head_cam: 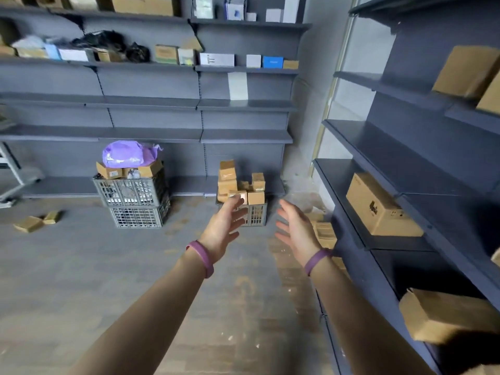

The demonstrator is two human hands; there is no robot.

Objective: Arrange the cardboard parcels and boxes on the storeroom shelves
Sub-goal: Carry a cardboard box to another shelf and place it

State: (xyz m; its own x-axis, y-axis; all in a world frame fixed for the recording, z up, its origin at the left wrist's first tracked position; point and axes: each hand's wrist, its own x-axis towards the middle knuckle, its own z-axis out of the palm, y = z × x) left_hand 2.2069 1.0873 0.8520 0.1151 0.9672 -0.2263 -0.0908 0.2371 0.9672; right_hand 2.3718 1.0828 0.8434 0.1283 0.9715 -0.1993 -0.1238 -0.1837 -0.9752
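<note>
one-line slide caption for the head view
Open left hand and right hand stretch toward a crate piled with cardboard boxes.

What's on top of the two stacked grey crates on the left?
Small cardboard boxes, with a purple bag lying on them. The bag hides what's beneath it; what the crates hold is unclear through the mesh.

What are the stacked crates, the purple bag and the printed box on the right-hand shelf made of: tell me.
Stacked crates: likely grey moulded plastic, given the lattice walls.
Purple bag: thin plastic film, crumpled, slightly shiny.
Printed box: brown cardboard, matte, sharp folded edges.
</note>
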